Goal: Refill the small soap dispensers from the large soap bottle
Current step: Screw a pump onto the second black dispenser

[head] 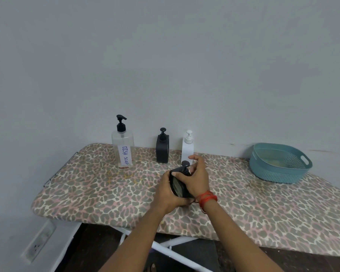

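A small black soap dispenser is held tilted above the middle of the board. My left hand grips its body from the left and below. My right hand wraps its upper part beside the black pump head, forefinger raised. The large clear bottle, labelled "DISH SOAP", with a black pump, stands upright at the back left. A second black dispenser and a white dispenser stand upright by the wall, just behind my hands.
The leopard-print ironing board stands against a grey wall. A teal plastic basket sits at the back right. A wall socket is low on the left, and white board legs show below the near edge.
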`<state>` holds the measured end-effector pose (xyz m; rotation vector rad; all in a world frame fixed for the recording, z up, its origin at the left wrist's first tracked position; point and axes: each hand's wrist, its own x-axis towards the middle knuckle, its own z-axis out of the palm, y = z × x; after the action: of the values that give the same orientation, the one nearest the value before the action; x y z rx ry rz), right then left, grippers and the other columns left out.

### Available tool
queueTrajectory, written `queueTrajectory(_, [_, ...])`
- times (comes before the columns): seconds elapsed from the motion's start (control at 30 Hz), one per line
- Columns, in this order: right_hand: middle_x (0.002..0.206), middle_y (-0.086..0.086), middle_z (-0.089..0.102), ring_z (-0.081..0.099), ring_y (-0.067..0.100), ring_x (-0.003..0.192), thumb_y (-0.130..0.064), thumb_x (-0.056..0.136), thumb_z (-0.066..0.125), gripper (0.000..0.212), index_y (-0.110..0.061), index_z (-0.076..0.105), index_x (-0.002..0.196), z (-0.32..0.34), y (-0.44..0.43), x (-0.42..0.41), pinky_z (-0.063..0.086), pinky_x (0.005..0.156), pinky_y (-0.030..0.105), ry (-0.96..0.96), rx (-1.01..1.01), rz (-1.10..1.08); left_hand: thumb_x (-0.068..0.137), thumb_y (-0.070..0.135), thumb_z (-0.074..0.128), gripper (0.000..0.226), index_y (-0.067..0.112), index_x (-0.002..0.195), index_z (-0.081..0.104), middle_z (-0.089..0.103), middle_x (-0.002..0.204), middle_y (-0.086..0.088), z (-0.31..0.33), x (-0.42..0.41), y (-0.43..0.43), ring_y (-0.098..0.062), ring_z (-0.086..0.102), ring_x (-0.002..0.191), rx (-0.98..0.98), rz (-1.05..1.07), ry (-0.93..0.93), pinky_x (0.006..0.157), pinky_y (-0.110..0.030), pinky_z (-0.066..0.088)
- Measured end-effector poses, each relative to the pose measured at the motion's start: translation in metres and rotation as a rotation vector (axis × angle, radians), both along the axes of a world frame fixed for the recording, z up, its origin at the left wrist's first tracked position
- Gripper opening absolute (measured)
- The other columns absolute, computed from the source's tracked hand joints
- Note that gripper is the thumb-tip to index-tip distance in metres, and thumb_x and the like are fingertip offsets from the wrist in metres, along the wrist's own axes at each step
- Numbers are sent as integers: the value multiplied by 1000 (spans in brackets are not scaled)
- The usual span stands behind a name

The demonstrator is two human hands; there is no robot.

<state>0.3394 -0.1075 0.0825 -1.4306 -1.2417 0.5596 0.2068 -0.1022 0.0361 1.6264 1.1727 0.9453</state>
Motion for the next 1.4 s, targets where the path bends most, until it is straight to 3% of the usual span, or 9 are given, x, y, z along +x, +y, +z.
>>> queueTrajectory(0.13, [92,-12,54,58,0,79,-48,58,93,83,-35,42,123,3,1,-9,42,63,12,-20,-66,-54,48,19,97,101,21,133,43,61,125,10,-3,0,1,12,62,105,5,-10,-17,81,-10,52])
queueTrajectory(0.27, [120,-17,62,52,-3,72,-20,73,88,64,-32,56,127,1,-6,13,48,76,17,31,-47,139,46,33,100,109,27,138,41,60,128,12,-4,-1,2,-1,63,114,1,-6,-5,92,-25,57])
queueTrajectory(0.4, [93,-5,76,46,5,56,2,77,80,51,-27,63,116,5,-10,30,52,68,27,144,-36,240,43,41,100,114,28,140,40,57,131,12,-6,-1,3,-5,59,119,23,0,24,98,-30,55])
queueTrajectory(0.57, [73,-10,51,52,-3,61,-31,62,95,64,-29,55,111,5,-1,3,46,60,14,43,-17,1,44,36,99,110,29,138,41,58,130,13,-5,0,2,-4,61,118,1,3,2,96,-29,56])
queueTrajectory(0.7, [91,-11,55,56,-4,77,-49,54,94,78,-34,49,115,5,4,-7,41,62,7,8,-63,-31,41,38,96,105,33,131,42,59,125,16,-5,-1,3,8,61,109,3,-7,8,86,-15,54])
queueTrajectory(0.93, [97,-4,77,56,5,61,3,75,80,55,-22,63,120,6,-6,30,54,67,25,147,-97,257,44,42,99,109,33,136,41,55,129,16,-8,-2,4,0,56,118,39,-13,25,96,-23,52])
queueTrajectory(1.2, [81,-7,51,53,2,66,-40,55,97,86,-28,45,123,6,2,-7,44,61,11,61,-48,-42,43,37,96,106,28,135,43,59,128,14,-4,-2,3,7,60,112,10,-15,3,87,-13,52])
queueTrajectory(1.3, [96,-11,62,55,3,68,-33,63,94,66,-26,60,120,5,0,4,46,67,19,55,-97,47,45,34,98,107,29,136,43,58,128,15,-7,-2,5,4,60,115,14,-12,1,90,-17,54])
queueTrajectory(1.4, [74,-5,69,42,5,52,-10,77,84,32,-15,75,107,4,-3,25,43,60,23,35,-111,243,46,36,99,107,32,136,42,56,128,18,-8,-2,5,8,58,114,21,-18,9,91,-16,52])
